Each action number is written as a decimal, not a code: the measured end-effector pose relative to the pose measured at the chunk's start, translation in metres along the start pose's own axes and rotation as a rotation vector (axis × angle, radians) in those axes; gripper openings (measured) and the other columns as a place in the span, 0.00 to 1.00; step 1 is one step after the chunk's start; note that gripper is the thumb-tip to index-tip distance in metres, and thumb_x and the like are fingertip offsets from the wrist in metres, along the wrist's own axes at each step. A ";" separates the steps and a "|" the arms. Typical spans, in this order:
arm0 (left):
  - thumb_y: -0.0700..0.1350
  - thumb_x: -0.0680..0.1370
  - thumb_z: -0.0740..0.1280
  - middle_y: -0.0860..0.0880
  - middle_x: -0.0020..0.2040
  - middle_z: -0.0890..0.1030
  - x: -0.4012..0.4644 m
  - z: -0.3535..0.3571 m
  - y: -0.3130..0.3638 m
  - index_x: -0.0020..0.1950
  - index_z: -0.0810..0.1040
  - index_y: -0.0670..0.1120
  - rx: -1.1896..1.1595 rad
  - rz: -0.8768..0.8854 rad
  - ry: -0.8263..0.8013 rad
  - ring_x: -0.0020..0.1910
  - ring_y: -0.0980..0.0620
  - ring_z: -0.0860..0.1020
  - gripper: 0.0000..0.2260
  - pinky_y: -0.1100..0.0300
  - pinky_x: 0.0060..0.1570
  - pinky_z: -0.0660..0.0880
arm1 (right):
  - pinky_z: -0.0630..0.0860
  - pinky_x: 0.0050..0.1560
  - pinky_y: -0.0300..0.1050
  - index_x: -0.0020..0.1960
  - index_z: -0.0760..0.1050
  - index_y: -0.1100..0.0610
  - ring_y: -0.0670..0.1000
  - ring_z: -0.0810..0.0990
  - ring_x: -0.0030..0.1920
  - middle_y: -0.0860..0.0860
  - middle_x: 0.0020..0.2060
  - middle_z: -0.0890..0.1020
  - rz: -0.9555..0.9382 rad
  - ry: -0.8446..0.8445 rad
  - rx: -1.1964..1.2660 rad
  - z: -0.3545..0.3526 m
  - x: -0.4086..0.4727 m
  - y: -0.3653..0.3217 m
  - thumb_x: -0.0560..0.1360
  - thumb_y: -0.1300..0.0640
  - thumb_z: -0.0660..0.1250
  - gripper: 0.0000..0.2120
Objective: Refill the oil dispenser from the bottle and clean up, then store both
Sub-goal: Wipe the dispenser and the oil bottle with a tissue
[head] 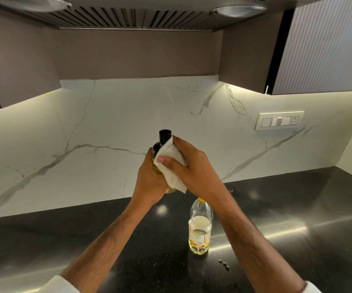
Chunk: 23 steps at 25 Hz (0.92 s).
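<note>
The oil dispenser (163,142), a glass bottle with a black spout top and yellow oil inside, is held up in the air above the counter. My left hand (149,180) grips its body from the left. My right hand (188,168) holds a white cloth (172,166) wrapped against the dispenser's right side, thumb on the front of the cloth. Most of the dispenser is hidden by both hands and the cloth. The clear plastic oil bottle (199,227) with a yellow cap stands upright on the counter below my right forearm, partly filled with oil.
The black stone counter (297,218) runs along a white marble backsplash. A few small dark bits (224,263) lie on the counter right of the bottle. A switch panel (279,121) is on the wall at right. A range hood (141,15) and cabinets hang overhead.
</note>
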<state>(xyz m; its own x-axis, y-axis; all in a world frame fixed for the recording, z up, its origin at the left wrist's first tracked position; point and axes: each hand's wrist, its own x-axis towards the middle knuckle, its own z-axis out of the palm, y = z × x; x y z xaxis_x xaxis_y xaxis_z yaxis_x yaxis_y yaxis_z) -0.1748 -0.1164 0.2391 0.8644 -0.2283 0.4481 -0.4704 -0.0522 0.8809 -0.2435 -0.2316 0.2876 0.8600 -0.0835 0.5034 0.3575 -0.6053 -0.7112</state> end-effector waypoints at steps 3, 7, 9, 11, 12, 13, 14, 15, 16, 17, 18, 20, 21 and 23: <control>0.69 0.64 0.66 0.57 0.50 0.80 0.000 -0.002 0.000 0.62 0.72 0.49 0.066 0.020 -0.003 0.49 0.66 0.80 0.34 0.70 0.48 0.76 | 0.78 0.59 0.33 0.75 0.72 0.55 0.39 0.82 0.56 0.50 0.63 0.83 -0.065 0.181 -0.045 0.012 -0.012 0.001 0.78 0.47 0.70 0.27; 0.52 0.78 0.72 0.56 0.50 0.82 0.002 -0.003 -0.014 0.63 0.74 0.47 0.124 0.006 0.017 0.47 0.66 0.81 0.18 0.70 0.43 0.76 | 0.83 0.57 0.54 0.76 0.71 0.54 0.56 0.82 0.64 0.53 0.73 0.74 -0.176 0.291 -0.228 0.027 -0.026 0.015 0.81 0.55 0.70 0.24; 0.48 0.79 0.71 0.53 0.51 0.83 0.002 -0.003 -0.017 0.64 0.74 0.47 0.138 0.019 0.034 0.47 0.62 0.82 0.16 0.67 0.44 0.80 | 0.85 0.51 0.60 0.76 0.70 0.55 0.59 0.81 0.64 0.54 0.73 0.73 -0.185 0.298 -0.320 0.032 -0.033 0.020 0.79 0.61 0.72 0.27; 0.48 0.77 0.74 0.52 0.52 0.84 0.002 -0.004 -0.017 0.66 0.74 0.47 0.138 0.029 0.030 0.49 0.57 0.83 0.20 0.62 0.47 0.81 | 0.83 0.53 0.63 0.75 0.72 0.56 0.61 0.78 0.66 0.55 0.72 0.75 -0.234 0.310 -0.389 0.031 -0.040 0.020 0.77 0.64 0.73 0.28; 0.48 0.75 0.76 0.52 0.52 0.84 0.002 -0.005 -0.018 0.66 0.74 0.47 0.133 0.034 0.023 0.49 0.57 0.83 0.22 0.60 0.48 0.81 | 0.81 0.58 0.62 0.72 0.75 0.57 0.61 0.78 0.67 0.56 0.70 0.77 -0.295 0.315 -0.426 0.027 -0.042 0.020 0.75 0.66 0.74 0.26; 0.48 0.74 0.77 0.53 0.52 0.84 0.002 -0.007 -0.019 0.66 0.74 0.48 0.121 0.039 0.018 0.49 0.57 0.83 0.23 0.58 0.50 0.82 | 0.79 0.63 0.60 0.69 0.78 0.58 0.60 0.78 0.67 0.57 0.68 0.79 -0.364 0.307 -0.443 0.020 -0.044 0.020 0.74 0.68 0.75 0.24; 0.49 0.72 0.78 0.53 0.52 0.84 0.002 -0.008 -0.020 0.65 0.74 0.48 0.095 0.033 0.020 0.50 0.57 0.83 0.25 0.55 0.51 0.82 | 0.77 0.67 0.56 0.66 0.81 0.57 0.58 0.79 0.68 0.56 0.66 0.81 -0.400 0.275 -0.418 0.012 -0.045 0.018 0.73 0.68 0.75 0.22; 0.51 0.69 0.78 0.52 0.52 0.84 0.001 -0.009 -0.020 0.65 0.75 0.50 0.060 0.026 0.021 0.50 0.55 0.83 0.26 0.51 0.52 0.82 | 0.77 0.68 0.52 0.64 0.83 0.55 0.56 0.78 0.68 0.54 0.66 0.81 -0.387 0.225 -0.352 0.002 -0.044 0.013 0.75 0.66 0.74 0.19; 0.54 0.66 0.77 0.52 0.53 0.84 0.002 -0.011 -0.020 0.64 0.75 0.51 0.034 0.018 0.018 0.51 0.54 0.83 0.28 0.50 0.53 0.82 | 0.78 0.64 0.46 0.63 0.83 0.52 0.54 0.76 0.66 0.50 0.64 0.79 -0.339 0.180 -0.274 -0.010 -0.040 0.008 0.77 0.62 0.72 0.15; 0.58 0.63 0.76 0.52 0.54 0.84 0.003 -0.011 -0.019 0.64 0.75 0.52 0.018 0.012 0.006 0.53 0.51 0.83 0.31 0.50 0.54 0.81 | 0.77 0.59 0.41 0.62 0.84 0.51 0.53 0.76 0.63 0.47 0.60 0.77 -0.275 0.174 -0.213 -0.022 -0.033 0.005 0.78 0.58 0.71 0.13; 0.62 0.61 0.76 0.51 0.54 0.84 0.004 -0.012 -0.019 0.64 0.75 0.51 0.014 0.006 -0.011 0.54 0.49 0.83 0.34 0.50 0.55 0.80 | 0.77 0.54 0.39 0.60 0.84 0.52 0.53 0.77 0.59 0.46 0.56 0.76 -0.205 0.212 -0.164 -0.033 -0.022 0.004 0.78 0.55 0.71 0.11; 0.66 0.59 0.77 0.49 0.52 0.85 0.005 -0.015 -0.017 0.62 0.77 0.49 -0.010 0.008 -0.081 0.53 0.44 0.84 0.37 0.50 0.54 0.82 | 0.79 0.50 0.40 0.56 0.83 0.52 0.52 0.81 0.52 0.47 0.50 0.81 -0.062 0.256 -0.015 -0.049 0.004 0.004 0.78 0.54 0.73 0.07; 0.67 0.58 0.78 0.49 0.49 0.85 0.005 -0.016 -0.014 0.60 0.78 0.48 -0.056 0.016 -0.133 0.51 0.43 0.84 0.37 0.50 0.53 0.83 | 0.82 0.50 0.43 0.54 0.82 0.52 0.50 0.83 0.49 0.47 0.48 0.84 -0.004 0.225 0.073 -0.053 0.016 0.004 0.77 0.54 0.73 0.06; 0.69 0.59 0.80 0.47 0.46 0.86 0.004 -0.018 -0.010 0.57 0.80 0.46 -0.236 0.033 -0.296 0.47 0.42 0.85 0.36 0.48 0.49 0.82 | 0.84 0.50 0.49 0.52 0.82 0.55 0.50 0.85 0.47 0.53 0.47 0.86 0.050 0.121 0.259 -0.051 0.035 0.004 0.78 0.56 0.73 0.05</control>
<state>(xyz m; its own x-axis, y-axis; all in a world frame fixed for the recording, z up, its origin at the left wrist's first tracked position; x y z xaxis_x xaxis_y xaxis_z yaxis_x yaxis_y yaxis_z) -0.1629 -0.0989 0.2347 0.7441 -0.4992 0.4439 -0.4134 0.1778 0.8930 -0.2307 -0.2775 0.3270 0.8345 -0.2116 0.5088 0.4104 -0.3775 -0.8301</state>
